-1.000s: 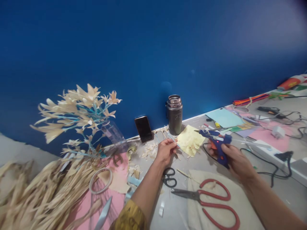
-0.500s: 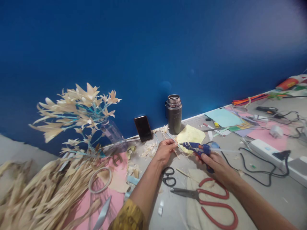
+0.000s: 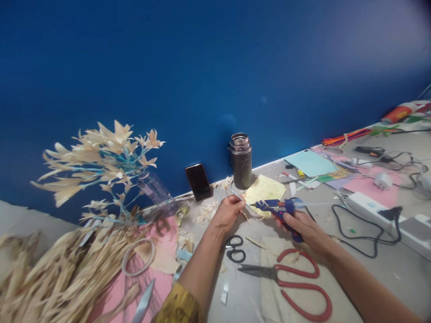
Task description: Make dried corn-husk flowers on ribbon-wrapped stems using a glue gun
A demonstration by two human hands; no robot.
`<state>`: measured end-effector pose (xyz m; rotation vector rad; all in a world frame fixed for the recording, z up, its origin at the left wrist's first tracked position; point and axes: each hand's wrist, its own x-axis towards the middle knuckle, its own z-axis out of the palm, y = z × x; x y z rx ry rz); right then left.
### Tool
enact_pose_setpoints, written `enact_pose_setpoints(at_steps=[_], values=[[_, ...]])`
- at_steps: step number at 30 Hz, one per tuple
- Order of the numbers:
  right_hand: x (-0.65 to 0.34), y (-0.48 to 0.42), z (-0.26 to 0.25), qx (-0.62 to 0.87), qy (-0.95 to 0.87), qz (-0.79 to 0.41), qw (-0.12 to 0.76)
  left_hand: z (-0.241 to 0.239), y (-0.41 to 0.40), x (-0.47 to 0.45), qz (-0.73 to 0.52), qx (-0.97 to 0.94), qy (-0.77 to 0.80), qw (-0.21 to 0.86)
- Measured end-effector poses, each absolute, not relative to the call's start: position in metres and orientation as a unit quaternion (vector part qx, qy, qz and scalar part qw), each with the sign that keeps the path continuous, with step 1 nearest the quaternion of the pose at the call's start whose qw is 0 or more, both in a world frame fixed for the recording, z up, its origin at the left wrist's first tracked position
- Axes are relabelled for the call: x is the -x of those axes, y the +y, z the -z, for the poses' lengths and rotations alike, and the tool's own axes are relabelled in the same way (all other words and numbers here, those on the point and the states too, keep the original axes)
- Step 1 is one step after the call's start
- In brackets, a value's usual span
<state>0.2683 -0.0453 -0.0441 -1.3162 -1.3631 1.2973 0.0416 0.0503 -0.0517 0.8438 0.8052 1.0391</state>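
Observation:
My left hand (image 3: 228, 212) is closed in a pinch on a thin blue stick (image 3: 235, 196) that carries small cream paper petals. My right hand (image 3: 303, 225) grips a blue hot glue gun (image 3: 278, 207), with its nozzle pointing left and touching or nearly touching the stick just right of my left fingers. Both hands hover over the grey table (image 3: 370, 273), in front of a dark metal flask (image 3: 240, 160) and a crumpled yellow paper (image 3: 264, 189).
A cream paper flower bouquet (image 3: 104, 157) leans in a clear vase at the left, above a heap of dried leaf strips (image 3: 50, 269). Red-handled scissors (image 3: 296, 289), small black scissors (image 3: 235, 249), a tape ring (image 3: 138, 255), a phone (image 3: 198, 181), a power strip (image 3: 387, 215) and coloured papers lie around.
My right hand has brought the glue gun leftward from the right side to the stick in my left hand. The left hand has stayed almost still.

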Motion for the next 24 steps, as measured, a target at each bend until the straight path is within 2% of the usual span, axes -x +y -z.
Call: enact_pose_setpoints(at_steps=[5,16,24], values=[[-0.271,-0.043,0.04,0.576,-0.547,-0.466,0.391,0.047,0.052,-0.036,-0.466,-0.4,0.375,0.694],[-0.264,-0.052,0.035,0.524,-0.524,-0.507,0.441,0.045,0.05,-0.035,-0.459,-0.396,0.376,0.701],[-0.259,-0.055,0.029,0.53,-0.589,-0.455,0.406,0.052,0.047,-0.04,-0.46,-0.4,0.39,0.691]])
